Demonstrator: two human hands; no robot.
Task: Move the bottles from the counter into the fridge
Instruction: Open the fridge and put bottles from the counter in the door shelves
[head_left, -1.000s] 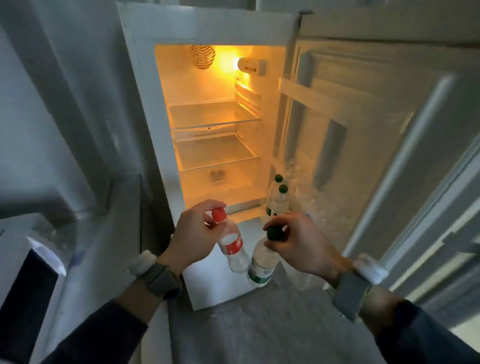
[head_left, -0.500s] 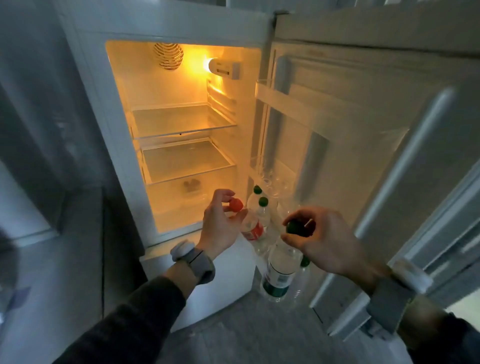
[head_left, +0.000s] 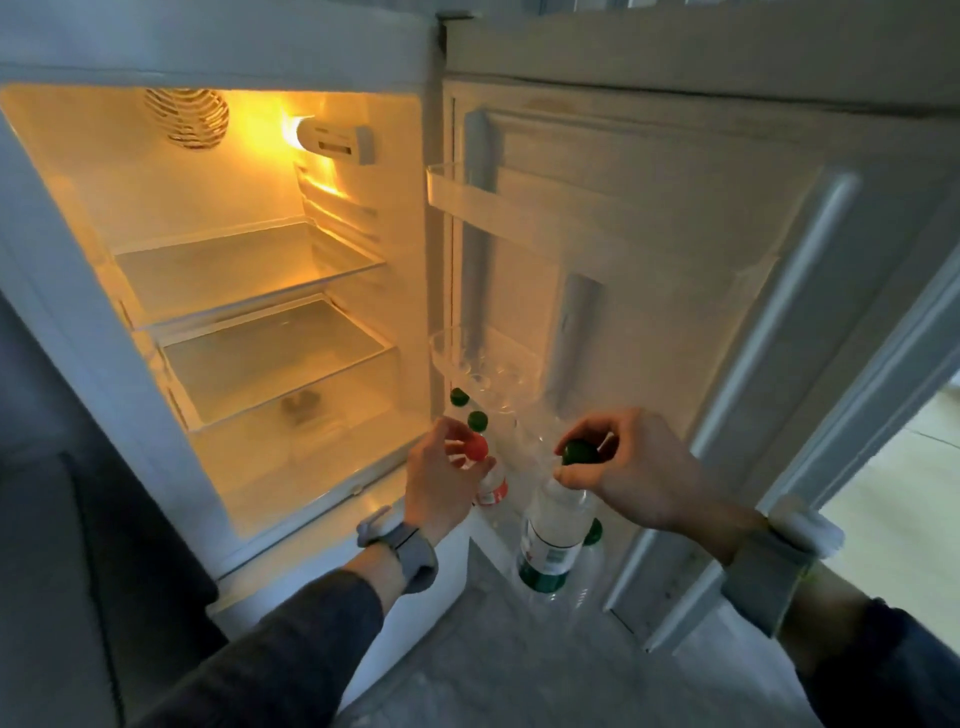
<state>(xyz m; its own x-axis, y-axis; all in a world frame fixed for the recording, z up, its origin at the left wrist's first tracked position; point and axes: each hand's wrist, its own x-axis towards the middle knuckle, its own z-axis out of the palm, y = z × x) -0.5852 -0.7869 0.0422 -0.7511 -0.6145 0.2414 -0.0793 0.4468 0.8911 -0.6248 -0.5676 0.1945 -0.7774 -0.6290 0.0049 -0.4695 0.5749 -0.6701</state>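
The fridge stands open and lit, its door swung to the right. My left hand grips a red-capped bottle by its neck, low at the door's bottom shelf. My right hand holds a green-capped bottle by its cap, hanging in front of the same shelf. Two more green-capped bottles stand in the bottom door shelf behind the red cap. Another green cap shows low behind the held bottle.
Two glass shelves and a bottom compartment sit inside the fridge. The door has an upper rack and a middle clear rack. Grey floor lies below. A dark cabinet stands left.
Both hands moved forward and to the right with their bottles, from in front of the fridge base to the bottom door shelf. The view came closer to the fridge.
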